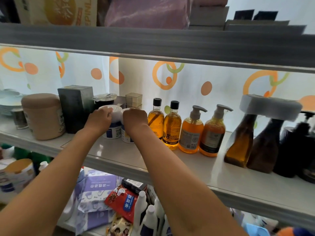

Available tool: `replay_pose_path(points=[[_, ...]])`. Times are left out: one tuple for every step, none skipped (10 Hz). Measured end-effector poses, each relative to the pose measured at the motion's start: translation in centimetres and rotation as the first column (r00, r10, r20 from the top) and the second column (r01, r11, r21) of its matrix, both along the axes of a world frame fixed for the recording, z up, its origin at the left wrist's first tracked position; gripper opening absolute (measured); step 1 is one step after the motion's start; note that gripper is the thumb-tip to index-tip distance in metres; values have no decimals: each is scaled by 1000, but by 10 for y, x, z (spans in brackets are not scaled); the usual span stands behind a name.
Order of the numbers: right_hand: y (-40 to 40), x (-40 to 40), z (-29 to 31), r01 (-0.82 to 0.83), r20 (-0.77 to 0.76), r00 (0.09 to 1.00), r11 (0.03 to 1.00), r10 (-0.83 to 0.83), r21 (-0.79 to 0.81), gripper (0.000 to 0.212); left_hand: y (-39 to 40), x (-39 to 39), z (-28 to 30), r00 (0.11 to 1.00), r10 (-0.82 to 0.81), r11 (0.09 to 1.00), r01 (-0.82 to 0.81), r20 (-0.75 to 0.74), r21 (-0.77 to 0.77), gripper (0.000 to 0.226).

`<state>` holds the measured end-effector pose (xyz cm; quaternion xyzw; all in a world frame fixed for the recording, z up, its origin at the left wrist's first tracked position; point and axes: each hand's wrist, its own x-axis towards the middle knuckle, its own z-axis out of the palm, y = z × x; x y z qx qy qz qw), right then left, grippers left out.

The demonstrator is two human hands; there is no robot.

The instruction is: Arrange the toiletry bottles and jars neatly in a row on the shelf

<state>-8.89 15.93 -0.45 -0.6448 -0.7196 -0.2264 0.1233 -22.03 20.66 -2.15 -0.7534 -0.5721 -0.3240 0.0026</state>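
Your left hand sits on the left white jar, your right hand on the right white jar; both jars stand upright, touching or nearly so, left of centre in the frame on the middle shelf. Fingers of each hand curl over the lid tops and down the far side, closed around the jars as far as the view shows; the fingertips themselves are hidden behind the knuckles. Both forearms reach up and forward from the lower frame, wrists level, palms down. The relation to watch: the row already standing runs off to the right of your right hand, starting with two black-capped amber bottles, then two amber pump bottles. The right jar stands just beside the first amber bottle, perhaps slightly nearer the front edge. Your right hand is the nearer one to that row. The jars' axes are vertical, so sliding suits better than lifting. A dark box stands just left of your left hand.
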Motion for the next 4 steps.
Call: replay_pose_path(points=[[0, 2, 1, 37, -47, 998, 998, -40, -51, 36, -5, 1, 9, 996, 0, 995, -9, -87, -101, 34], [-1, 9, 4, 37, -157, 986, 985, -63, -167, 54, -13, 9, 14, 983, 17, 992, -39, -182, -117, 36], [-24, 21, 7, -47, -287, 958, 983, -6, -178, 74, -35, 26, 17, 980, 9, 1000, -14, -198, -25, 35], [-51, 31, 9, -79, -430, 902, 993, 31, -92, 68, -64, 47, 21, 984, -111, 994, 110, -140, -14, 51]])
